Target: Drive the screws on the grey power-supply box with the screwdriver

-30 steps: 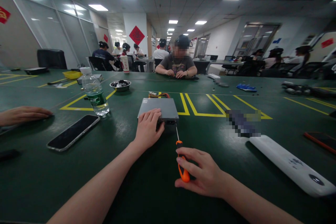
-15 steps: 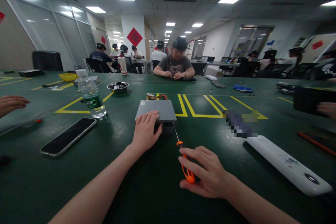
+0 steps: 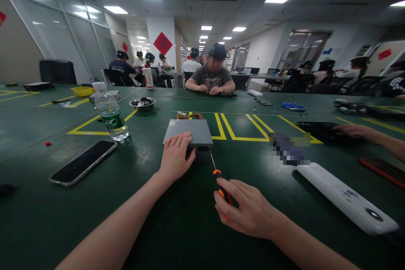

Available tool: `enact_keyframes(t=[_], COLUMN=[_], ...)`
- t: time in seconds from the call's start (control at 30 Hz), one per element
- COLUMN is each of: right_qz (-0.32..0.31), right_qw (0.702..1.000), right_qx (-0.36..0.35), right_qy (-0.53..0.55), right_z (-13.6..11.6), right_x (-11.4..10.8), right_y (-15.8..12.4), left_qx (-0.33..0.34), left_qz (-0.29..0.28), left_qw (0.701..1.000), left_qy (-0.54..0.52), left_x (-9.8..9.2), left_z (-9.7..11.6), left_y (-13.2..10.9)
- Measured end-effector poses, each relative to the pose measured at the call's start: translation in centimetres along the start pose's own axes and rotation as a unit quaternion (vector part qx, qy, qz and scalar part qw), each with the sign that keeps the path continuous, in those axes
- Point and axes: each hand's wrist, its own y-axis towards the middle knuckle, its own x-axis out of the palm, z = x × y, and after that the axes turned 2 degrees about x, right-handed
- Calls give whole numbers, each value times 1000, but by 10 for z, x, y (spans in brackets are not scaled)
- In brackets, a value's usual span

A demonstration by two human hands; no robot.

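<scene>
A grey metal computer power supply [image 3: 199, 130] lies on the green table in front of me, a bundle of coloured wires [image 3: 191, 116] at its far side. My left hand [image 3: 177, 152] grips its near left part, fingers over the top and thumb at the front face. In my right hand [image 3: 245, 209] is a screwdriver [image 3: 217, 173] with an orange and black handle, the fingers wrapped round it. Its thin shaft slants up to the near right corner of the power supply. Whether the tip sits in a screw is too small to tell.
To the left are a phone [image 3: 84, 163], a water bottle [image 3: 113, 120] and a metal bowl [image 3: 142, 104] with dark pieces. A long white device [image 3: 344, 198] lies right. Another person's hand [image 3: 354, 130] touches a black tray-like object [image 3: 318, 131]. Someone sits opposite.
The fingers of my right hand have closed further round the screwdriver handle. At the left another person's hand has left view. The black object at the right now lies flat on the table.
</scene>
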Motion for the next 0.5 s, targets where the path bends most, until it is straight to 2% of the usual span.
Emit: enact_keyframes(t=[0.23, 0.5], right_qz=[61, 76], right_qw=[998, 996], right_qx=[10, 39], right_qy=[-30, -10], right_z=[3, 6], right_x=[8, 8], right_y=[-1, -2], left_qx=[-2, -4], left_qz=[-3, -3], left_qw=[1000, 1000], left_qy=[-2, 3], left_x=[0, 0], left_z=[1, 0], left_y=[0, 0])
